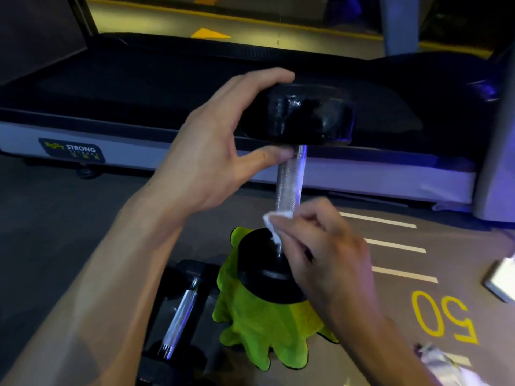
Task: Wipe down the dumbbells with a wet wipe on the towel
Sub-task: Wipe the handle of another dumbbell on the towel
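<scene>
While the dumbbell (289,188) stands on end on the green towel (259,327), its lower head rests near the towel's far edge and its upper head is steadied by the left hand (206,151), fingers curled over the top and thumb against the handle just below. The right hand (320,254) pinches the wet wipe (274,227) against the bottom of the knurled handle, where it meets the lower head.

Step in hand, by my assessment: wiping the handle and its junction with the lower head. To do it well, the wipe should be wrapped fully round the bar and drawn along its length with a twist, so the knurling is cleaned on all sides. The left hand should keep the weight upright; a tilt risks it rolling off the towel onto the floor (69,232).

A second dumbbell (178,316) lies on the floor just beside the towel's left edge; whether it has been wiped cannot be told. A treadmill (139,112) stands beyond.
</scene>
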The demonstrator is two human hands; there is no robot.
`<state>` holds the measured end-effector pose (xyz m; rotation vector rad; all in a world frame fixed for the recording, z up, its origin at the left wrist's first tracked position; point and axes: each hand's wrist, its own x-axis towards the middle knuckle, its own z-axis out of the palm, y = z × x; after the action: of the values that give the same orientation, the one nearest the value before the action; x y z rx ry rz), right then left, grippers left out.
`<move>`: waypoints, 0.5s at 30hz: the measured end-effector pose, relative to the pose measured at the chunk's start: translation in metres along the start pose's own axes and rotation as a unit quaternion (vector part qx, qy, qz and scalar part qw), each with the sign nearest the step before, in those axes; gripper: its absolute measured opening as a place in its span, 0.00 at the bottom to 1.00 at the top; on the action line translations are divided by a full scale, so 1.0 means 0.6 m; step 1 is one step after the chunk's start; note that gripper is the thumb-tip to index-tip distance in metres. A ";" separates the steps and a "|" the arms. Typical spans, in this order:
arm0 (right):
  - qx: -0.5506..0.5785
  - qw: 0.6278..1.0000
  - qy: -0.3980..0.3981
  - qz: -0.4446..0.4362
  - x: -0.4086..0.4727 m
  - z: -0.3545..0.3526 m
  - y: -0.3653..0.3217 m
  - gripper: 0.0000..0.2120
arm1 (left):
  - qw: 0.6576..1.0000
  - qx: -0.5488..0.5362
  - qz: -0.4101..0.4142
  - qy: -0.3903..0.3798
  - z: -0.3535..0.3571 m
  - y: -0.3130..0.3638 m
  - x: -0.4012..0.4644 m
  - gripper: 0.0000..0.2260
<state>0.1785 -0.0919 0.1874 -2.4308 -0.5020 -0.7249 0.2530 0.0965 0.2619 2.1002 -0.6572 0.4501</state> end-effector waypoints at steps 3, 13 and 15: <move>0.003 1.000 0.010 -0.012 0.013 -0.013 0.005 0.07 | 1.000 -0.021 -0.011 -0.018 -0.007 0.002 -0.001 0.27; -0.046 0.992 0.062 -0.103 0.026 -0.001 0.012 0.14 | 0.997 -0.053 -0.061 0.017 -0.010 0.003 0.000 0.19; -0.055 0.988 0.072 -0.121 0.063 -0.011 0.006 0.16 | 0.997 -0.053 -0.058 0.013 -0.009 0.004 0.001 0.18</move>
<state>0.2075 -0.0917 0.2128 -2.4201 -0.7252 -1.0473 0.2516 0.0997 0.2670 2.0162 -0.5294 0.3699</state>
